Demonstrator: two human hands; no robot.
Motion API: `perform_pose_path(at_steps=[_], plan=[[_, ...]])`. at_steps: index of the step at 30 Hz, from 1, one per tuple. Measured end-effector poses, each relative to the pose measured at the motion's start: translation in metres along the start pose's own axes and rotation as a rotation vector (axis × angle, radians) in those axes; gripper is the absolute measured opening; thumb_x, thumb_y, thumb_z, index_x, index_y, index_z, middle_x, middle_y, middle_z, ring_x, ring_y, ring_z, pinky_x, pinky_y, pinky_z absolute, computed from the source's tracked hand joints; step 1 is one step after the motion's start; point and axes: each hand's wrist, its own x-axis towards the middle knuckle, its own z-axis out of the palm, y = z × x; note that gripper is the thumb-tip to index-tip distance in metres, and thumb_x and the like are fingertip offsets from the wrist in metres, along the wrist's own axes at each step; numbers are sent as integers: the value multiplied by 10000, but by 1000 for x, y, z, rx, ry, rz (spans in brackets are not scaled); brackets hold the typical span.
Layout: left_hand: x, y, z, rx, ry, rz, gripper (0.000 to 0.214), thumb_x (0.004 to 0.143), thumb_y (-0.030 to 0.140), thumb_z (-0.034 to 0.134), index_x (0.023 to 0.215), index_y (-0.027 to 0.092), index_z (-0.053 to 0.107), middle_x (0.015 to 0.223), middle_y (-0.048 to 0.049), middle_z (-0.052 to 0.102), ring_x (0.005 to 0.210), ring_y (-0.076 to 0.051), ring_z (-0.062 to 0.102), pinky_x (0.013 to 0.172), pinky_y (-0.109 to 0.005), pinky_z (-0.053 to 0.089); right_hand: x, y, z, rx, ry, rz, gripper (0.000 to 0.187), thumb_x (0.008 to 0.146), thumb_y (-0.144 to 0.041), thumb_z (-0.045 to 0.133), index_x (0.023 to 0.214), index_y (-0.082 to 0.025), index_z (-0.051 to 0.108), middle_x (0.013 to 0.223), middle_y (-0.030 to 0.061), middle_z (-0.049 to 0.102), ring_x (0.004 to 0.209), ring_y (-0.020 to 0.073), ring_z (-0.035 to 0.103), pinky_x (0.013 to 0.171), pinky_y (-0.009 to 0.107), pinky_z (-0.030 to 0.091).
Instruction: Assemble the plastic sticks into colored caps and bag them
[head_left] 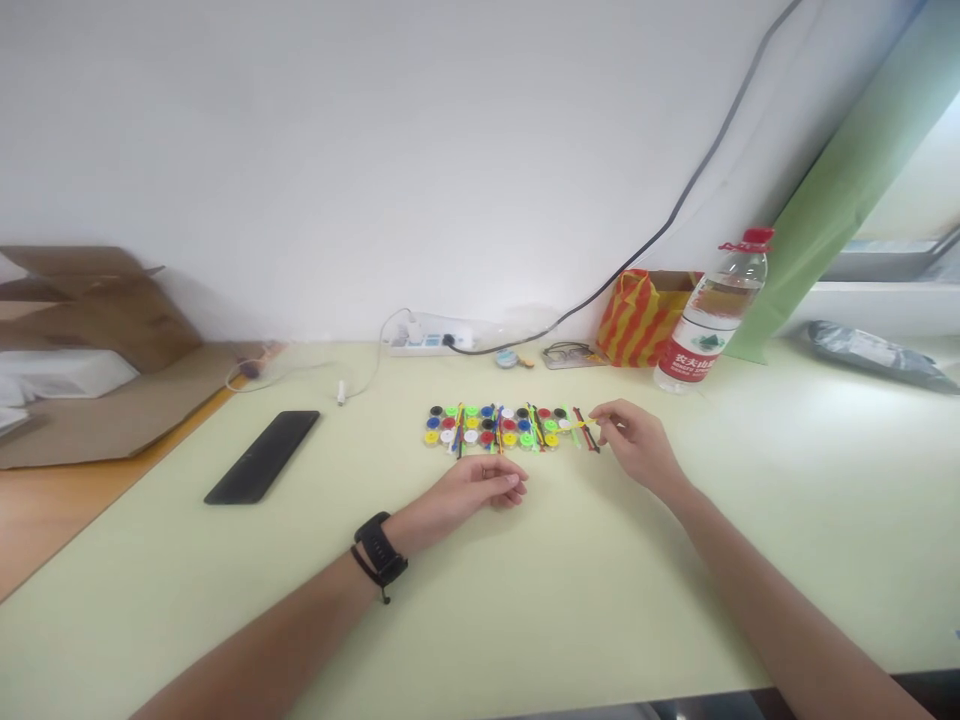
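Rows of small round discs [470,437] in blue, red, yellow, green, black and white lie in the middle of the table. Between their columns lie bundles of thin coloured sticks with knobbed ends [497,430]. My right hand [634,440], at the right end of the rows, pinches a thin yellow stick [576,427] that points left over the discs. Just beneath its fingertips are a few loose sticks [586,430], dark and red. My left hand [484,485] rests in front of the discs, its fingers loosely curled in with nothing visible in them.
A black phone-like slab [262,457] lies at the left. Behind are a power strip [429,337], a white cable plug [341,393], glasses [568,353], a striped bag [637,318] and a tilted-looking water bottle [709,320]. An open cardboard box [150,385] stands far left.
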Motion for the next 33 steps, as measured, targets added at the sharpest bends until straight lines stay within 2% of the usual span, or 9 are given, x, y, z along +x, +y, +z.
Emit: perform_pose_path(at_steps=[13,20,24,26,29,33], plan=[[0,-1,0,26,-17,13,297,884,409,753,1035,154,743,1001,-95,735,915,-178,678,846,-296,519,-1,0,1,-59,-40,-105,174,945,-293,506,929,-225,665,913,72,675,758,209,667,657,335,555],[0,-1,0,25,-20,16,299,883,421,750,1029,160,743,1012,-93,735,922,-178,682,860,-305,521,-2,-2,-2,-183,-26,-160,190,923,-237,483,929,-231,673,878,80,644,742,219,610,586,332,464],[0,-1,2,60,29,42,303,880,435,744,1011,162,732,959,-83,725,892,-182,683,826,-315,530,-1,-1,-7,-203,11,-162,166,886,-196,487,844,-225,645,818,53,622,617,181,512,612,339,439],[-1,-1,3,140,86,96,307,858,433,762,993,160,722,916,-76,714,867,-185,673,811,-325,536,-1,-2,-7,-186,12,-145,161,868,-181,489,810,-224,633,803,45,631,620,181,514,614,335,428],[-3,-1,4,348,147,222,345,814,418,800,1034,165,714,959,-83,701,850,-185,647,816,-340,534,-5,-9,1,-121,-81,-126,177,857,-167,483,812,-220,646,799,41,649,666,188,565,626,322,433],[-7,1,2,637,136,321,468,757,435,841,1150,219,707,1072,-80,672,927,-212,602,812,-331,503,-16,-22,21,-16,-325,-155,211,862,-152,481,879,-209,683,848,44,687,701,179,588,621,298,437]])
